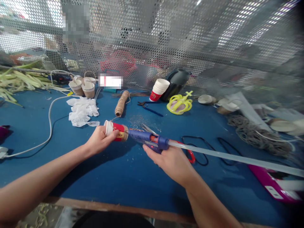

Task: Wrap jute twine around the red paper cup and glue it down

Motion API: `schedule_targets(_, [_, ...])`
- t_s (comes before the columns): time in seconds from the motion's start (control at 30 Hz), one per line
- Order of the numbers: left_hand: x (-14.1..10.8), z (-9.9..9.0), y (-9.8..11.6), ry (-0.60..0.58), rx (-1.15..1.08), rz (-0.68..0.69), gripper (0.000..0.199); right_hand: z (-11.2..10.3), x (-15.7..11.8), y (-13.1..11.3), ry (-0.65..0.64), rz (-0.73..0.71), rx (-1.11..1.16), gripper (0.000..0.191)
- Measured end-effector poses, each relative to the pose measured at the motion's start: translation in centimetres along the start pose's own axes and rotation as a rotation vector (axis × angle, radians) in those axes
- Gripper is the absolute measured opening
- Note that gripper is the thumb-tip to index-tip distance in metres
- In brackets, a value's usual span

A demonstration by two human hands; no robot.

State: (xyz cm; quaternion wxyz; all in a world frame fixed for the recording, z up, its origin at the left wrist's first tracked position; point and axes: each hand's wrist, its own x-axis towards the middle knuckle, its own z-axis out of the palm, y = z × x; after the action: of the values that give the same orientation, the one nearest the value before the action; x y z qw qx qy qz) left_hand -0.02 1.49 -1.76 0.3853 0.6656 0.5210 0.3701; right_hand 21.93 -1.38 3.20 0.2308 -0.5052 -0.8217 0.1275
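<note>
My left hand (101, 139) is closed around a red-and-white paper cup (118, 131) lying on its side, its base pointing right. Tan twine wraps the base end of the cup. In my right hand (174, 160) is a blue hot glue gun (147, 138), with a long translucent glue stick (228, 155) running out of its back to the right. The gun's nozzle meets the twine-wrapped end, though contact is too small to confirm. Just behind the gun lie scissors (148, 129), partly hidden, their red handle showing past my right hand. A twine roll (122, 104) lies beyond the cup.
White crumpled gloves (83, 110) and twine-wrapped cups (88, 90) stand back left. Stacked paper cups (159, 89), pliers (152, 108) and a yellow crown-shaped piece (180, 104) sit at the back. Grey cord (258, 134) and a magenta power strip (273, 183) are right. A white cable (50, 118) crosses the left.
</note>
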Motion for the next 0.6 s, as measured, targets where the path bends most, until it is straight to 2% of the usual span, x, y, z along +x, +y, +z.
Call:
schedule_targets(0.17, [-0.16, -0.04, 0.02, -0.051, 0.057, 0.098, 0.032, -0.18, 0.43, -0.21, 0.043, 0.008, 0.022, 0.016])
schedule_targets(0.47, [-0.37, 0.07, 0.07, -0.041, 0.154, 0.348, 0.027, -0.13, 0.18, -0.11, 0.048, 0.060, 0.107, 0.016])
schedule_targets(0.6, [-0.41, 0.02, -0.08, -0.056, 0.174, 0.385, 0.025, -0.27, 0.39, -0.22, 0.002, 0.162, 0.240, 0.013])
